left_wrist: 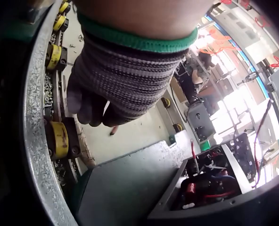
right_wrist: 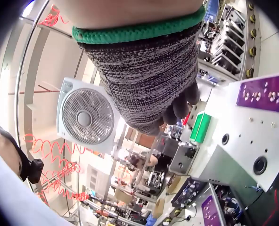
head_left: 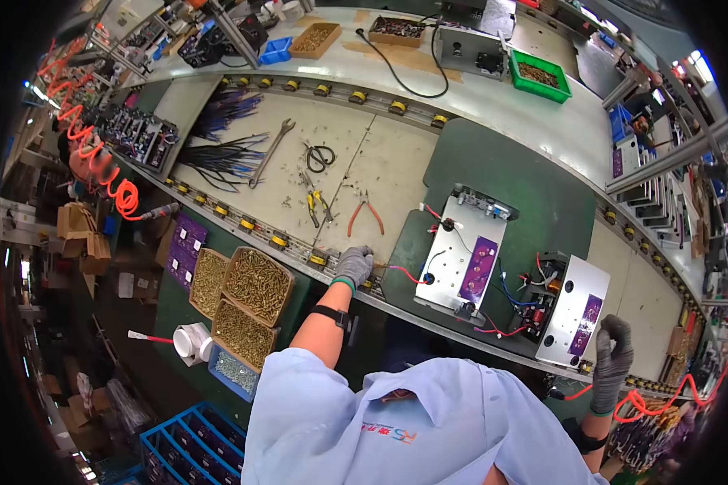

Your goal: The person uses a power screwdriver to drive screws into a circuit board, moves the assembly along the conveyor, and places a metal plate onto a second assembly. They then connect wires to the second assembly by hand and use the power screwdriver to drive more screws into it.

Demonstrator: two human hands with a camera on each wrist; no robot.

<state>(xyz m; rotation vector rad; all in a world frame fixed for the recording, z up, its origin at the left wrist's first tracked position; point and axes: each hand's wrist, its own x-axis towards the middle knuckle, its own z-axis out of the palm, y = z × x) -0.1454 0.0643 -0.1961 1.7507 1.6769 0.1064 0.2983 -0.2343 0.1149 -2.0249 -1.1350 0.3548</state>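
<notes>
In a grey knit glove, the left hand [head_left: 354, 265] is over the front rail, left of the green board [head_left: 404, 283]; its fingers [left_wrist: 90, 108] hang loosely curled with nothing seen in them. The gloved right hand [head_left: 613, 364] is beside the right edge of a white metal unit [head_left: 560, 319] with a purple panel, fingers bent and no object visible between them. Whether it touches the unit I cannot tell. A second white unit [head_left: 453, 271], also with a purple panel [right_wrist: 262, 94], lies on the board, red and blue wires coming from it.
Orange-handled pliers [head_left: 366, 217], yellow-handled pliers [head_left: 319, 202], black scissors [head_left: 319, 158] and a wrench [head_left: 271, 153] lie on the line. Screw trays [head_left: 255, 284] stand at the left, near a white container [head_left: 191, 343]. A green bin [head_left: 539, 78] sits at the back. Coiled orange hose hangs at both sides.
</notes>
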